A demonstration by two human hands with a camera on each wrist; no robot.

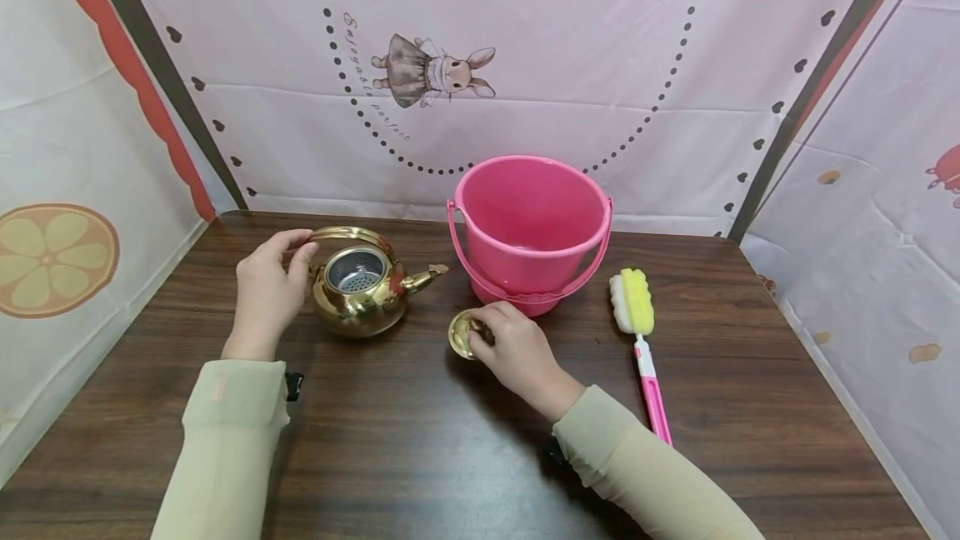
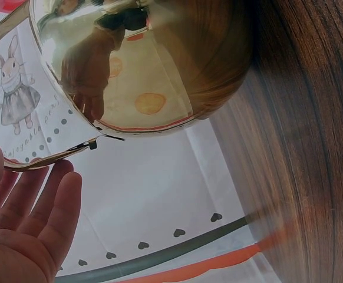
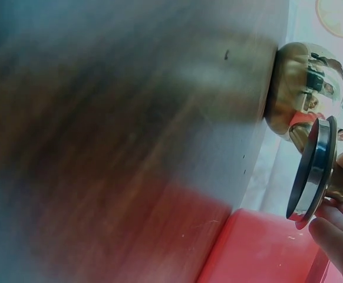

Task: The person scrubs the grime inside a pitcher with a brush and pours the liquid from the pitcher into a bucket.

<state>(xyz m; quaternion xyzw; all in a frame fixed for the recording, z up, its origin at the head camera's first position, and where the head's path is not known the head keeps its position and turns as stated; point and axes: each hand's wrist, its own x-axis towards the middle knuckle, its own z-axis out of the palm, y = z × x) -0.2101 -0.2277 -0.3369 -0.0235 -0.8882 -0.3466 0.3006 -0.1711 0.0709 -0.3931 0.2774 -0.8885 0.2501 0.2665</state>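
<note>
A shiny gold teapot stands on the table, its top uncovered and a perforated metal strainer visible inside. My left hand holds the side of its arched handle between thumb and fingers; in the left wrist view the left hand is at the lower end of that handle. Between teapot and bucket, my right hand pinches the small gold lid by its knob. The right wrist view shows the lid held off the tabletop, its rim facing down towards the wood.
A pink bucket with its handle lowered stands at the back, just beyond my right hand. To the right lies a bottle brush with a yellow and white sponge head and pink handle. Printed cloth hangs behind the brown wooden table.
</note>
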